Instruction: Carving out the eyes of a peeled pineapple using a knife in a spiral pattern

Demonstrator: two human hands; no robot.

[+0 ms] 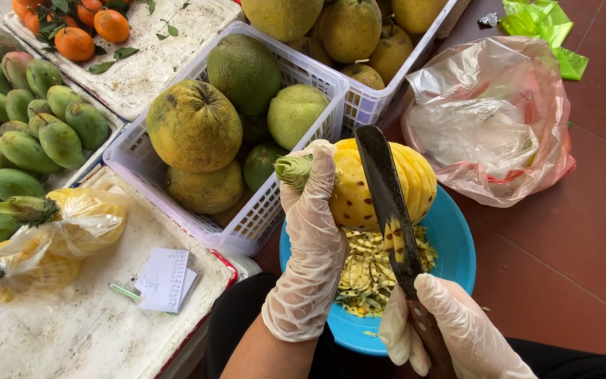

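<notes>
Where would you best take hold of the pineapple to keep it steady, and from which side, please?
Probably at the trimmed crown stub and upper flank, from the left, as the left hand does. The pineapple lies tilted over the blue bowl, its peeled flesh looks slippery, and the knife in the right hand lies across its right side.

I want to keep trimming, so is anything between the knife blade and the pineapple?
Nothing visible. The knife in the right hand lies directly against the peeled pineapple, which the left hand holds over the blue bowl.
</notes>
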